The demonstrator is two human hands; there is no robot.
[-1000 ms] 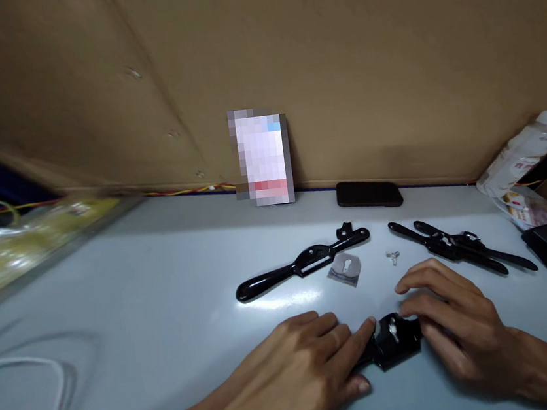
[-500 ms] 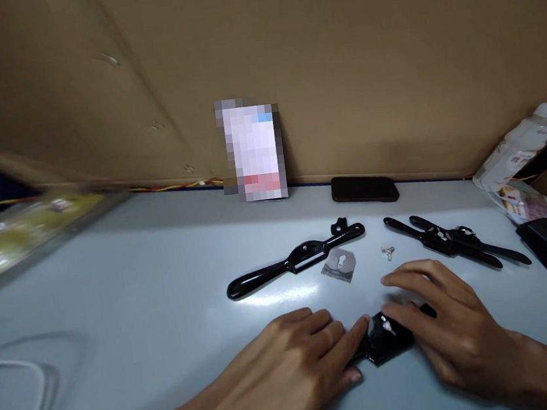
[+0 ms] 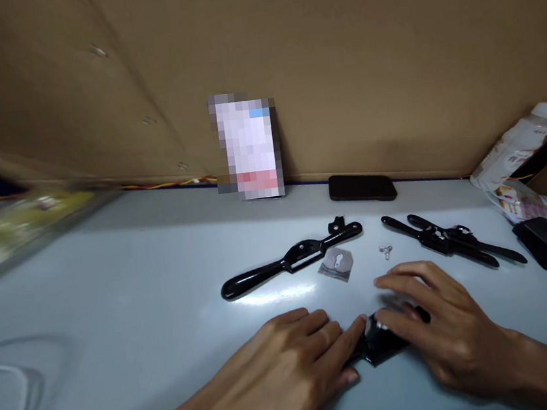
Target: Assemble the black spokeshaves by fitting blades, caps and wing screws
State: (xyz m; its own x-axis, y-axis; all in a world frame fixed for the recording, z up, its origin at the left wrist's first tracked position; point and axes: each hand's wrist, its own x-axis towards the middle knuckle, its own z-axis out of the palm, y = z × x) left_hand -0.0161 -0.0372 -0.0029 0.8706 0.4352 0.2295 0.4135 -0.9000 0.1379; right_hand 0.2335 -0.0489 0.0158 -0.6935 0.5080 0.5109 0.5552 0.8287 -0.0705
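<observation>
Left hand (image 3: 303,359) has the nearest black tool (image 3: 381,348) clasped toward the front edge of the counter (image 3: 137,266), probably steadying it for the right hand (image 3: 443,330), whose grip I honestly can't tell.

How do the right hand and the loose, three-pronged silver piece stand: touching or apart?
Apart: the head view shows bare tabletop between the silver piece and the right hand's nearest fingers.

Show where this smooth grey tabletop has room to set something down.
Widest: the tabletop between the curved white cable and long glossy black tool. Crowded: right, where two black handled tools lie near the white-capped plastic bottle; front, where the left hand and right hand partly cover another black tool.
</observation>
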